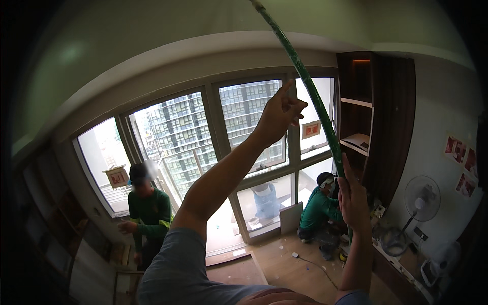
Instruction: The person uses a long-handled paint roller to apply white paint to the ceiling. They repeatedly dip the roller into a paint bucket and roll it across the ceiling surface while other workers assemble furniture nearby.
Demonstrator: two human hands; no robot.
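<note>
A long green pole [312, 94] slants from near the ceiling at the top down to the right side. My right hand [352, 201] is at its lower part, with the index finger extended along the pole and the thumb beside it; the palm side of the grip is partly hidden. Raised to the left of the pole is my left hand [281, 114], index finger pointing up and the other fingers loosely bent. Nothing is in that hand, and it looks apart from the pole.
One co-worker [150, 208] in green stands at the left; another [320, 213] crouches by the tall shelf unit [356, 122]. Large windows [173, 127] fill the far wall. Fans [422, 198] stand at the right. A cable [315, 264] crosses the wooden floor.
</note>
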